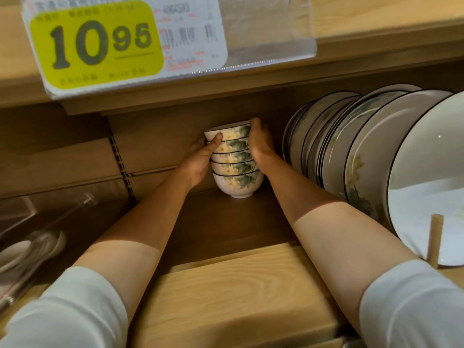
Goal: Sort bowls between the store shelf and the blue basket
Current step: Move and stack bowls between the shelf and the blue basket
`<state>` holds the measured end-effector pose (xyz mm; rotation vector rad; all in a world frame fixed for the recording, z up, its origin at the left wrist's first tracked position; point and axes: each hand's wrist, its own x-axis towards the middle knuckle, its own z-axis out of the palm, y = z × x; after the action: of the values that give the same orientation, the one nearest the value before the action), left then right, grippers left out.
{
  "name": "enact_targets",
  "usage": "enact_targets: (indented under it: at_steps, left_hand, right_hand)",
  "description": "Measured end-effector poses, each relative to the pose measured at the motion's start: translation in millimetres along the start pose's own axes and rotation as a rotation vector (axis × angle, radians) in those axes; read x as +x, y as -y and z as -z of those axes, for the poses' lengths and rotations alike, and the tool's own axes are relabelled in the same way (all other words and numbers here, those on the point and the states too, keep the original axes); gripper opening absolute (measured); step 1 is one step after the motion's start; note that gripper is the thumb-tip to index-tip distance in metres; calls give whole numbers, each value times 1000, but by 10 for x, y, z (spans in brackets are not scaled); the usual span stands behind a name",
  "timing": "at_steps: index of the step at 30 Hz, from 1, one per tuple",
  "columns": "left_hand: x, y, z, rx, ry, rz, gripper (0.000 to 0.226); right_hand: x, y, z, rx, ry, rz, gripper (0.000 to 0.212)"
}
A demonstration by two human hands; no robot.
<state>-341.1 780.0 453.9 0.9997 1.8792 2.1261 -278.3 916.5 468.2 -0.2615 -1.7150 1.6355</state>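
A stack of several white bowls [234,160] with green leaves and pale flowers stands deep on the dark brown shelf [213,227], near its back wall. My left hand [200,159] grips the stack's left side, thumb across the upper bowls' front. My right hand [261,146] wraps the right side, fingers curled round the top rim. The stack's foot looks set on the shelf board. The blue basket is out of view.
A row of white plates with dark rims [364,156] leans upright at the right, held by a wooden peg [435,239]. A yellow 10.95 price tag [98,43] hangs from the shelf above. Spoons [32,249] lie at the left. A light wooden ledge [238,292] fronts the shelf.
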Motion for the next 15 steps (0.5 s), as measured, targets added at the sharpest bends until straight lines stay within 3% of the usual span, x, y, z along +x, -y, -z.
enact_targets:
  at_steps: [8, 15]
  left_hand:
    - [-22, 19, -15, 86, 9, 3, 52]
    - [-40, 60, -37, 167, -22, -57, 42]
  right_hand:
    - [24, -18, -50, -57, -69, -14, 49]
    - [39, -55, -69, -17, -66, -1, 50]
